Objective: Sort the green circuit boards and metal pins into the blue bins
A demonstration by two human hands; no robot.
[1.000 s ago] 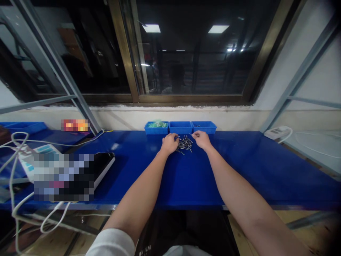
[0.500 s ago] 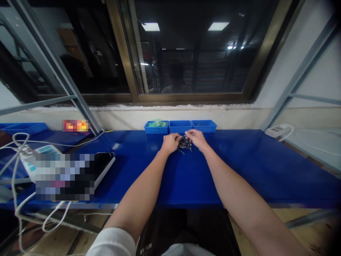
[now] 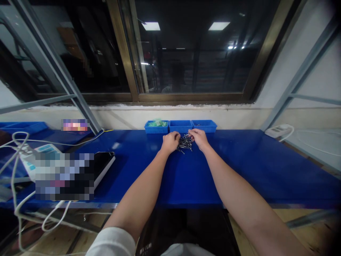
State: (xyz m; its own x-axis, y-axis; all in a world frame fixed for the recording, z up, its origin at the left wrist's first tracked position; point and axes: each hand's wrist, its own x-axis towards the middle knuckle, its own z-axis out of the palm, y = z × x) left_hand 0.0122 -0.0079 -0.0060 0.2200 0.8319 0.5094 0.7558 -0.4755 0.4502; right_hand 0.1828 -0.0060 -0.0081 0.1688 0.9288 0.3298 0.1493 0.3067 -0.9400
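Observation:
A loose pile of dark metal screws lies on the blue tabletop between my two hands. My left hand rests against the pile's left side, its fingers curled; whatever they hold is hidden. On the other side, my right hand has thumb and forefinger pinched together at the pile's upper right edge. A thin screw seems to be in that pinch, though it is small and hard to make out. A few screws lie apart at the near side of the heap.
Behind the hands stand three blue bins: the left bin has green-white packets, the middle bin shows little inside, and the right bin has small metal pieces. A phone-like device, cables and a power strip lie aside.
My right hand has shifted slightly to the right, away from my left hand, uncovering more of the pile's top. My left hand stays nearly in place.

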